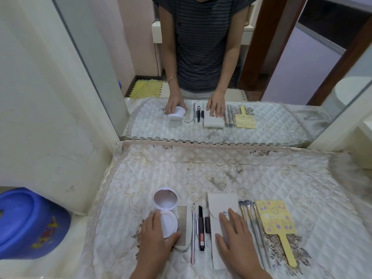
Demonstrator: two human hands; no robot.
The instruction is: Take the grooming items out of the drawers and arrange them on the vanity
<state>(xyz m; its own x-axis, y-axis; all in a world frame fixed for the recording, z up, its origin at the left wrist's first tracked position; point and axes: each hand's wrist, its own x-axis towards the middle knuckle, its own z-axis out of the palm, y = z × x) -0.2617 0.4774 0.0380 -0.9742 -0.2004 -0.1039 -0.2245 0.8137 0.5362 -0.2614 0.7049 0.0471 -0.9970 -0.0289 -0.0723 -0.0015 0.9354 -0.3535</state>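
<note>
A row of grooming items lies on the quilted vanity cover [221, 170]. A white round compact [167, 210] stands open with its mirror lid up, and my left hand [156, 236] wraps around its base. Beside it lie a grey comb [182, 224], a thin pink pencil [193, 232], a black lip product [201, 228] and its small black cap [207, 224]. My right hand [234, 236] rests flat, fingers spread, on a beige snap pouch [221, 206]. To the right lie three makeup brushes [251, 220] and a yellow hand mirror [275, 220].
A large wall mirror [201, 67] stands at the back of the vanity and reflects a person's torso, hands and the items. A blue plastic basin [30, 222] sits low at the left. A cream wall panel borders the left side.
</note>
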